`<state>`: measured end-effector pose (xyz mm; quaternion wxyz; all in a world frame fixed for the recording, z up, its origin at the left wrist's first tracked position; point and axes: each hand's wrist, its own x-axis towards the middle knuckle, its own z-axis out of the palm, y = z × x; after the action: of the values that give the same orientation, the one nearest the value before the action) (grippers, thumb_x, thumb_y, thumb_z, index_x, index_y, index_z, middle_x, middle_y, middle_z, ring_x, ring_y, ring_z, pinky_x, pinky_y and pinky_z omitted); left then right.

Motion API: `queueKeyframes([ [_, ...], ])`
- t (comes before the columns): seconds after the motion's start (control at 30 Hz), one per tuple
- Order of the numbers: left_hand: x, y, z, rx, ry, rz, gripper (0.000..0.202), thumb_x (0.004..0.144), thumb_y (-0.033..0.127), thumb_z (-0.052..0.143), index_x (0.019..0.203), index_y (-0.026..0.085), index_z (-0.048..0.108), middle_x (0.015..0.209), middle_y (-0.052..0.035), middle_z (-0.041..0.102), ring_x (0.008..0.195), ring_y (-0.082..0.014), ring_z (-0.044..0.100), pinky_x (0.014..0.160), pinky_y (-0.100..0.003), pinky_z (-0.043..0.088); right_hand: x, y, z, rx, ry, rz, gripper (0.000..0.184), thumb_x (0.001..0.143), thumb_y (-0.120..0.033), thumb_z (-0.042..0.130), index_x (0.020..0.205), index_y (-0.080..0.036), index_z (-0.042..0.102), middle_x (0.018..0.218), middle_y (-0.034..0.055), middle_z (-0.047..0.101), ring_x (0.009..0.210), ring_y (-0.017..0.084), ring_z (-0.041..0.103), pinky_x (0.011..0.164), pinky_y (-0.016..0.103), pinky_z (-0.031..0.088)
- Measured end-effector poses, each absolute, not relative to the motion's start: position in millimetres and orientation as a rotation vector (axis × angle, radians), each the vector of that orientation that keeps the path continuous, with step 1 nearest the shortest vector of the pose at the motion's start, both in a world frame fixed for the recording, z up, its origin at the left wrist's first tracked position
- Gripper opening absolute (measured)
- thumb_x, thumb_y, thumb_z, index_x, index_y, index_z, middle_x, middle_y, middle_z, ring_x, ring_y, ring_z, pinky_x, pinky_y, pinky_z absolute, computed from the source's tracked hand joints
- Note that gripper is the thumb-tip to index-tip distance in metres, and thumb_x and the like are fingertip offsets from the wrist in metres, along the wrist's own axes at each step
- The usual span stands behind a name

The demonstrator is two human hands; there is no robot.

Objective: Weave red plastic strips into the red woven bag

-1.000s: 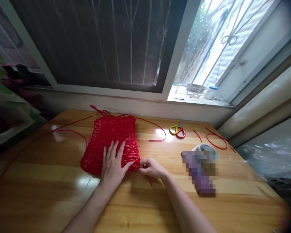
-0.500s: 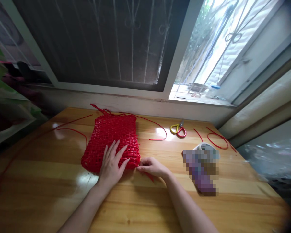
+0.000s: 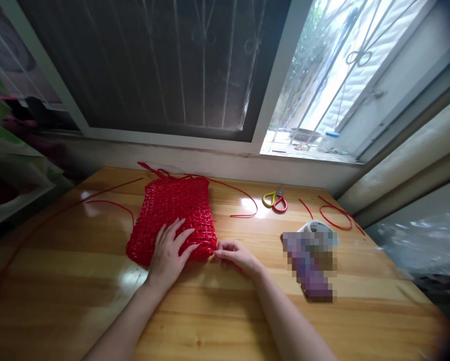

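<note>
A red woven bag-like piece (image 3: 178, 200) lies flat on the wooden table, with loose red strands (image 3: 161, 173) trailing from its far edge. Flat on its near half rests my left hand (image 3: 168, 253), fingers spread, pressing the weave from above. At the near right corner, my right hand (image 3: 235, 256) is closed in a pinch on a red strand. A short length of that strand shows below the hand; the spot between thumb and forefinger is partly hidden.
Scissors (image 3: 275, 199) with yellow and red handles lie right of the weave. A roll of tape (image 3: 318, 228) sits beside a blurred-out purple object (image 3: 311, 273). Loose red cords (image 3: 335, 215) lie at the far right, and a long one (image 3: 59, 213) at the left. A window (image 3: 172, 135) borders the table's back.
My right hand has shifted slightly upward at the corner, still pinching. My left hand has slid a little left on the weave; the rest looks almost the same.
</note>
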<state>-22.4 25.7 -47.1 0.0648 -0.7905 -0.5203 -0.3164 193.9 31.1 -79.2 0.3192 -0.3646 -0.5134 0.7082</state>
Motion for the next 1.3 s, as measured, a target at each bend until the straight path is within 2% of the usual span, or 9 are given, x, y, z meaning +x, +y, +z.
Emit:
queueKeyframes([
  [0.2,-19.6,23.5,-48.7,-2.399,-1.492,-0.945,0.024,0.081,0.031,0.054,0.102,0.021,0.060,0.121,-0.0095,0.054,0.120,-0.0252,0.042,0.102,-0.047,0.028,195.8,32.9,-81.9,-1.003,-1.451,1.799,0.030,0.072,-0.043,0.063,0.067,-0.015,0.054,0.058,-0.0037,0.052,0.048,0.005,0.040,0.047,0.018,0.032],
  [0.37,-15.2,24.1,-34.8,-2.504,-1.416,-0.856,0.018,0.082,0.028,0.052,0.096,0.024,0.062,0.118,-0.0068,0.055,0.119,-0.0241,0.043,0.104,-0.051,0.021,193.3,32.1,-84.5,-1.047,-1.671,1.706,0.030,0.076,-0.044,0.059,0.080,-0.014,0.063,0.069,-0.0009,0.058,0.058,0.009,0.048,0.057,0.021,0.039],
  [0.5,-7.2,31.1,-21.6,-2.721,-1.302,-0.676,0.016,0.082,0.025,0.049,0.090,0.022,0.062,0.114,-0.0060,0.055,0.113,-0.0203,0.046,0.106,-0.048,0.020,189.9,32.0,-87.2,-1.086,-1.757,1.599,0.029,0.078,-0.042,0.056,0.081,-0.015,0.064,0.073,0.0001,0.061,0.064,0.012,0.052,0.062,0.023,0.041],
  [0.73,-3.0,35.7,-12.6,-2.776,-1.269,-0.492,0.015,0.080,0.022,0.049,0.092,0.020,0.059,0.115,-0.0090,0.051,0.112,-0.0230,0.045,0.102,-0.055,0.023,186.4,30.2,-82.0,-1.224,-2.022,1.284,0.029,0.084,-0.039,0.048,0.078,-0.016,0.064,0.069,-0.0011,0.061,0.059,0.011,0.050,0.056,0.020,0.037],
  [0.9,-9.3,38.9,-13.7,-2.840,-1.222,-0.460,0.017,0.082,0.020,0.046,0.094,0.022,0.058,0.118,-0.0090,0.049,0.112,-0.0233,0.045,0.101,-0.058,0.023,170.9,20.0,-71.7,-1.417,-2.251,0.824,0.025,0.082,-0.034,0.050,0.074,-0.018,0.067,0.071,0.0025,0.065,0.061,0.013,0.054,0.055,0.022,0.034],
  [1.0,-13.0,39.9,-11.8,-2.875,-1.217,-0.463,0.017,0.082,0.021,0.046,0.093,0.021,0.058,0.118,-0.0089,0.049,0.113,-0.0232,0.045,0.102,-0.057,0.022,159.6,12.2,-70.2,-1.534,-2.244,0.687,0.025,0.082,-0.033,0.050,0.069,-0.019,0.066,0.071,0.0044,0.067,0.061,0.015,0.056,0.055,0.023,0.034],
  [1.17,-17.5,39.1,-6.9,-2.897,-1.252,-0.537,0.019,0.081,0.018,0.045,0.094,0.019,0.057,0.116,-0.0089,0.052,0.115,-0.0223,0.045,0.104,-0.054,0.021,153.5,9.9,-77.2,-1.450,-2.039,0.809,0.027,0.087,-0.031,0.044,0.074,-0.019,0.064,0.078,0.0036,0.067,0.071,0.014,0.058,0.064,0.021,0.039],
  [1.3,-18.6,41.7,-7.0,-2.893,-1.273,-0.551,0.019,0.079,0.016,0.045,0.094,0.019,0.057,0.115,-0.0084,0.053,0.116,-0.0221,0.044,0.105,-0.052,0.020,154.3,15.5,-86.1,-1.345,-1.901,1.006,0.033,0.089,-0.035,0.041,0.069,-0.017,0.060,0.069,0.0020,0.063,0.064,0.013,0.055,0.060,0.020,0.039],
])
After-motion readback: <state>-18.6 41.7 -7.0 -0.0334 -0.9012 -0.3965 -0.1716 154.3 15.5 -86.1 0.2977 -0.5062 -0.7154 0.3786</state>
